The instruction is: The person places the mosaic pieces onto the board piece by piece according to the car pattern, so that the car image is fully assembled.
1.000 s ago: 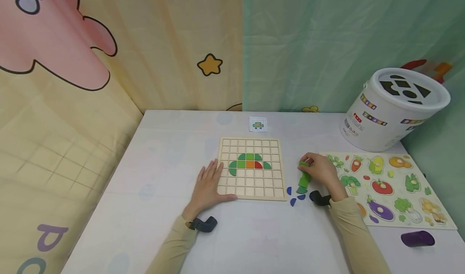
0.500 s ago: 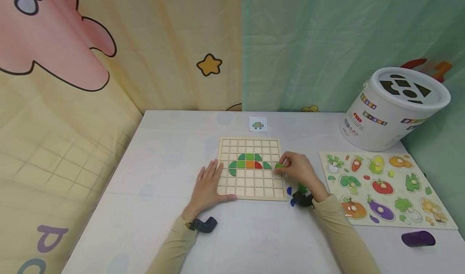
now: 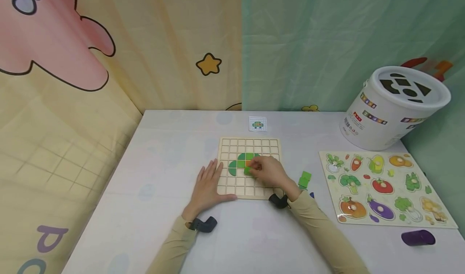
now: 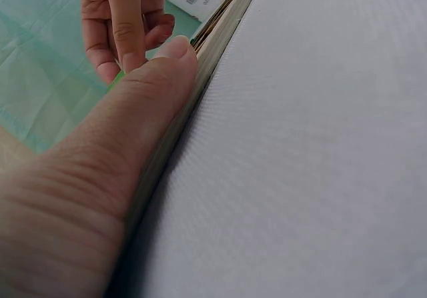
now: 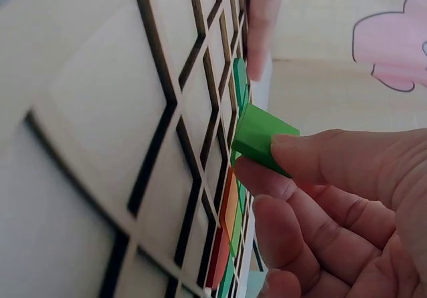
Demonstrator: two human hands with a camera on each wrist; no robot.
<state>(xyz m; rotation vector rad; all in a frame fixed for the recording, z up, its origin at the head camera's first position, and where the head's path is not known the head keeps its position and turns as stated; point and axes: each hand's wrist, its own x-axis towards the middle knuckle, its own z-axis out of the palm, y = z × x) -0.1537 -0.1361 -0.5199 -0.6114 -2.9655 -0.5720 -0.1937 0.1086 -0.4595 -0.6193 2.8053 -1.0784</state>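
Our right hand (image 3: 268, 171) moved toward nine o'clock, pinching a green square tile (image 5: 261, 135), whose tilt could snag the pale wooden grid board (image 3: 241, 188); left hand (image 3: 206, 189) splayed.

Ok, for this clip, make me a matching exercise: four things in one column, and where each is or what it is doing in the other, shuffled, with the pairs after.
1. left hand
2. right hand
3. picture card
4. purple piece

A. beyond the far edge of the grid board
B. on the near side of the vegetable puzzle
C. resting at the board's left edge
D. pinching a green piece

Pairs: 1-C, 2-D, 3-A, 4-B
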